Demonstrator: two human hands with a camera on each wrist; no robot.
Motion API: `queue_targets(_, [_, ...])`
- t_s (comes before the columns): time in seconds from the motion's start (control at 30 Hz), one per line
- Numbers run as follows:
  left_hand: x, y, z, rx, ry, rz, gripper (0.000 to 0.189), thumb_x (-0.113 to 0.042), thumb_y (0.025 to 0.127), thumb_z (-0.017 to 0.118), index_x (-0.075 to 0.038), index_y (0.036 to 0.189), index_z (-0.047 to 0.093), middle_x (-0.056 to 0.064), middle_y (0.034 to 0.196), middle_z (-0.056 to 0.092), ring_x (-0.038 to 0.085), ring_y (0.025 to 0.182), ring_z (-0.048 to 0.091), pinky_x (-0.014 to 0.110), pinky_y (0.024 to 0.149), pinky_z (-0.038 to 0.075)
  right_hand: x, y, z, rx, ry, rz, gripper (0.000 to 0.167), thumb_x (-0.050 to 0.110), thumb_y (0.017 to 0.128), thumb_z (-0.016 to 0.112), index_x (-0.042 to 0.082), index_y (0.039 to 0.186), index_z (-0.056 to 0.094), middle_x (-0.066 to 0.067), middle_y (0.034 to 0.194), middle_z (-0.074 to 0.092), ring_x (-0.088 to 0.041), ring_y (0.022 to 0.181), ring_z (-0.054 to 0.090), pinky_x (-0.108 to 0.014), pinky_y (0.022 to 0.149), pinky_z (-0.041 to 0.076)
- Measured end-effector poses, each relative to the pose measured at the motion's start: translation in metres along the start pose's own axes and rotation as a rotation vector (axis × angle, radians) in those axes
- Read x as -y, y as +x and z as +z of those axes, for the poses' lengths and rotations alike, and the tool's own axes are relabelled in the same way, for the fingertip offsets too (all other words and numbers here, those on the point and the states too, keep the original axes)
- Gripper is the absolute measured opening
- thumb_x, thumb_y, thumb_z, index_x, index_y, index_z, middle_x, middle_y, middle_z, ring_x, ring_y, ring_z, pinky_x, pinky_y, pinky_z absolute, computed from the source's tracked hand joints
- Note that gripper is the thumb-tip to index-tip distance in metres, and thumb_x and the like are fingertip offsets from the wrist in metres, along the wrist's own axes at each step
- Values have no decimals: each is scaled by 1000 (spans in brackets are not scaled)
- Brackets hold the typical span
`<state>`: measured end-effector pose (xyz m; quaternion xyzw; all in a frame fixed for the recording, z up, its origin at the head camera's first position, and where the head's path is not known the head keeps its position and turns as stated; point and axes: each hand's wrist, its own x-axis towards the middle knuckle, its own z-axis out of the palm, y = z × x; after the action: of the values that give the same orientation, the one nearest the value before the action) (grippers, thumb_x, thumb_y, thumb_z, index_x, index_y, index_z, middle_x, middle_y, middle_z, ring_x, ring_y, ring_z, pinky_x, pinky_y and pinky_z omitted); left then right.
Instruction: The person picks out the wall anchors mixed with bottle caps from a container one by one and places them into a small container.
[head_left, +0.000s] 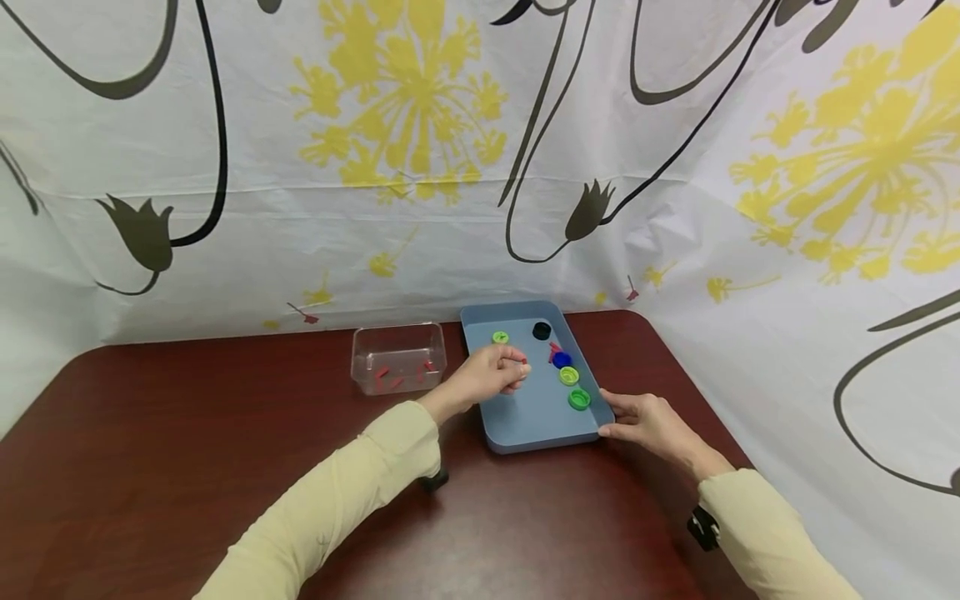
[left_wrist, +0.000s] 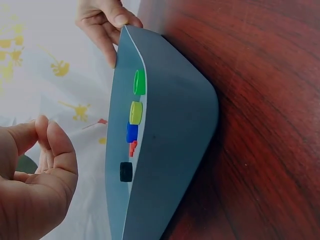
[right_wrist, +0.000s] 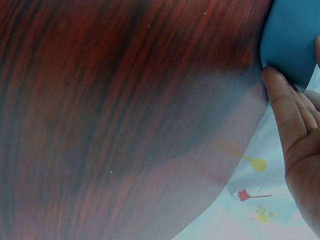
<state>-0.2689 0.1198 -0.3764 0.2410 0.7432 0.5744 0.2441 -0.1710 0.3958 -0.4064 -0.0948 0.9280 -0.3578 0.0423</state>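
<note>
Fingers and thumb of the left hand pinch a red bit above the tray; only a speck of it shows from the head, so its shape is hard to make out, and the left wrist view hides it behind the meeting fingertips. The right hand grasps the tray's near right corner between thumb and fingers; the right wrist view cuts off both this hand and the tray. The tray is matte blue-grey, with rounded corners and smooth raised walls, one of which hides part of its floor from the left wrist. Inside, along the right side, lie a green cap, a yellow cap, a blue cap and a black cap, all round; the green and yellow ones show raised rims. Red pieces lie by the blue cap, too small to count surely. A lime cap sits just beyond the left hand. Left of the tray, a clear, glossy box holds more red scraps, blurred through its wall. The table is glossy reddish brown with dark streaked grain; behind hangs creased white cloth, its yellow and dark plant prints cut off above.
</note>
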Motion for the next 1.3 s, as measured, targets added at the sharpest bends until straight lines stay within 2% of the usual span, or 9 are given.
queue_targets(0.1, [-1, -4, -1, 2, 2, 0, 36, -17, 97, 54, 3, 126, 50, 15, 86, 60, 23, 81, 56, 33, 82, 52, 0, 0, 0, 2, 11, 1, 67, 21, 83, 72, -7, 136, 43, -27, 127, 55, -34, 107, 62, -29, 77, 54])
queue_targets(0.27, [-2, -10, -3, -1, -1, -2, 38, -16, 97, 54, 5, 128, 49, 7, 84, 60, 31, 90, 59, 33, 82, 53, 0, 0, 0, 2, 13, 1, 67, 22, 83, 72, -7, 136, 43, -27, 127, 55, -34, 107, 62, -29, 77, 54])
queue_targets(0.37, [-2, -12, -5, -7, -19, -15, 40, -17, 96, 55, 5, 129, 48, 6, 86, 60, 31, 91, 58, 35, 84, 52, 1, 0, -1, 1, 8, 4, 67, 22, 83, 72, -6, 136, 43, -27, 129, 53, -34, 108, 62, -29, 77, 54])
queue_targets(0.6, [-1, -16, -18, -24, -39, -8, 39, -16, 96, 54, 4, 129, 47, 8, 85, 58, 17, 78, 53, 41, 87, 50, 3, -1, -2, -1, -1, 19, 68, 23, 83, 71, -6, 137, 43, -27, 130, 52, -34, 109, 61, -29, 78, 54])
queue_targets(0.7, [0, -18, -28, -37, -31, 2, 39, -15, 97, 53, 5, 129, 46, 4, 84, 57, 14, 77, 51, 42, 87, 49, 2, -1, -1, -2, 6, 20, 68, 23, 83, 72, -6, 137, 43, -27, 129, 53, -34, 108, 62, -30, 78, 54])
queue_targets(0.77, [1, -20, -36, -50, -20, 4, 39, -15, 97, 52, 5, 130, 46, 6, 90, 59, 14, 79, 53, 40, 87, 49, 2, -1, -1, -3, 4, 20, 68, 23, 82, 72, -6, 137, 43, -27, 128, 54, -34, 108, 62, -30, 78, 54])
queue_targets(0.97, [4, -30, -64, -127, 25, -6, 40, -18, 98, 51, 5, 130, 46, 20, 114, 60, 28, 95, 60, 39, 88, 50, 1, -1, 0, -9, -10, 16, 68, 23, 82, 72, -6, 136, 44, -26, 127, 55, -33, 107, 62, -30, 78, 54])
queue_targets(1.2, [13, -42, -94, -188, 26, -41, 44, -19, 99, 49, 6, 134, 42, 24, 117, 56, 33, 98, 58, 44, 89, 49, 0, 0, 0, -8, -3, 17, 67, 22, 82, 72, -6, 136, 44, -26, 129, 54, -33, 107, 62, -30, 78, 54])
queue_targets(1.3, [17, -47, -105, -208, 45, -57, 44, -19, 99, 49, 6, 135, 41, 21, 114, 58, 27, 92, 59, 44, 89, 49, 0, 0, 0, -9, -4, 17, 67, 23, 82, 72, -6, 136, 44, -27, 127, 55, -33, 106, 63, -30, 77, 54])
